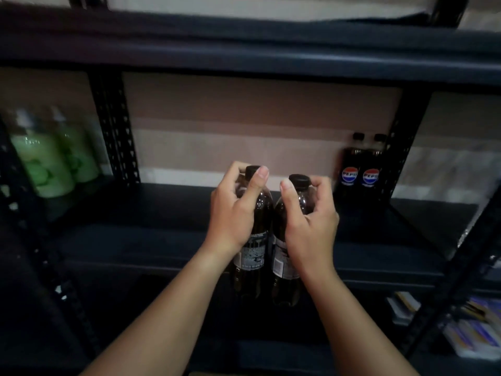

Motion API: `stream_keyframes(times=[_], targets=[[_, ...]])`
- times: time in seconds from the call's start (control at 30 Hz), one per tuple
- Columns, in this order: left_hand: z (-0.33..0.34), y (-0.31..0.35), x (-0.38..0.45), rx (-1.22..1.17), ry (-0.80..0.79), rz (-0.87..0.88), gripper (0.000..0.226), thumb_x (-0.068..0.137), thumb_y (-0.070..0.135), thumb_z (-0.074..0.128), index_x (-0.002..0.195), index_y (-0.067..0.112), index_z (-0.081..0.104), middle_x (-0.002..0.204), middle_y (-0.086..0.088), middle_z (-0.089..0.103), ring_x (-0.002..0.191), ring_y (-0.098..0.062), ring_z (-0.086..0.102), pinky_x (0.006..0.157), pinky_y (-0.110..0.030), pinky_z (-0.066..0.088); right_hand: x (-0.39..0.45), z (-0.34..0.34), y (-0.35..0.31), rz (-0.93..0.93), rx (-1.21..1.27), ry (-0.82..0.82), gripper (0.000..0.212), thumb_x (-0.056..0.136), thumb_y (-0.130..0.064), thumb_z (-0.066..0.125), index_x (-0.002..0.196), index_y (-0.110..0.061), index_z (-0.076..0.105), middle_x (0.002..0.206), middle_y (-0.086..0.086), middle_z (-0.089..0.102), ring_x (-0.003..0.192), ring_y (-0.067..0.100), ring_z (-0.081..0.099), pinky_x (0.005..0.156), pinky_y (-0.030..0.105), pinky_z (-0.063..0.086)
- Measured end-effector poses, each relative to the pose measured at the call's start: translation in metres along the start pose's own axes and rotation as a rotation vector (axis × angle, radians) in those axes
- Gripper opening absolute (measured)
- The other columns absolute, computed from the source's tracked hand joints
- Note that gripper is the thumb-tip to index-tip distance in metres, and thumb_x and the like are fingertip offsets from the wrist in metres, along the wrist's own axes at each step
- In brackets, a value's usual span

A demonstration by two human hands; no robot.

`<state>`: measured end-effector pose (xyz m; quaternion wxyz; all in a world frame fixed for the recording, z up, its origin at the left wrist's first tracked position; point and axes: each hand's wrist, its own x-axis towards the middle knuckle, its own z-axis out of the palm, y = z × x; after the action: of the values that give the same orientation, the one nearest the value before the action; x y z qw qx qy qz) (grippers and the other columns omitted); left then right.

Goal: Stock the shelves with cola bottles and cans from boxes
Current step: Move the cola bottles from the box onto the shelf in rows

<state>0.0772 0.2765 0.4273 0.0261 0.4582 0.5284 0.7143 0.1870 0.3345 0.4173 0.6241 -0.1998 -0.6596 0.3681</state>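
Note:
Two dark cola bottles with black caps hang side by side in front of a dark metal shelf (pixel 168 210). My left hand (pixel 233 213) grips the left cola bottle (pixel 254 256) around its neck and shoulder. My right hand (pixel 309 221) grips the right cola bottle (pixel 282 261) the same way, thumb near its cap. Both bottles' bases sit below the shelf's front edge, and their labels face me. Two Pepsi bottles (pixel 360 166) stand upright at the shelf's back right corner.
Pale green bottles (pixel 51 158) stand in the neighbouring bay at left, beyond a perforated black upright (pixel 113 131). Another upright (pixel 401 150) bounds the bay at right. A shelf board (pixel 244 47) runs overhead. Packaged goods (pixel 477 329) lie on a lower shelf at right.

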Motion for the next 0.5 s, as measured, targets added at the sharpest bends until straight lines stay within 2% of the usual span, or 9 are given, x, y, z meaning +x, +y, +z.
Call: stream_keyframes(times=[0.17, 0.33, 0.5], targets=[[0.001, 0.018, 0.024, 0.029, -0.019, -0.002, 0.020, 0.100, 0.041, 0.062, 0.095, 0.022, 0.063, 0.083, -0.001, 0.072, 0.081, -0.020, 0.069, 0.080, -0.044, 0.056, 0.023, 0.007, -0.015, 0.030, -0.020, 0.015, 0.016, 0.095, -0.034, 0.068, 0.098, -0.022, 0.058, 0.086, -0.008, 0.070, 0.074, 0.010, 0.067, 0.069, 0.026, 0.053], [0.006, 0.006, 0.033, 0.044, -0.002, 0.001, 0.022, 0.100, 0.042, 0.062, 0.096, 0.021, 0.062, 0.082, -0.003, 0.071, 0.079, -0.023, 0.069, 0.077, -0.046, 0.055, 0.035, 0.014, -0.002, 0.034, -0.036, 0.024, 0.028, 0.093, -0.040, 0.064, 0.105, -0.016, 0.059, 0.090, -0.012, 0.069, 0.078, 0.010, 0.068, 0.070, 0.024, 0.053], [0.012, -0.015, 0.037, 0.019, -0.004, 0.005, 0.019, 0.099, 0.043, 0.061, 0.095, 0.024, 0.062, 0.083, -0.004, 0.071, 0.078, -0.024, 0.069, 0.077, -0.045, 0.055, 0.043, 0.019, 0.024, 0.035, -0.061, 0.023, 0.021, 0.095, -0.033, 0.066, 0.106, -0.018, 0.058, 0.086, -0.011, 0.067, 0.075, 0.012, 0.067, 0.069, 0.027, 0.054]])
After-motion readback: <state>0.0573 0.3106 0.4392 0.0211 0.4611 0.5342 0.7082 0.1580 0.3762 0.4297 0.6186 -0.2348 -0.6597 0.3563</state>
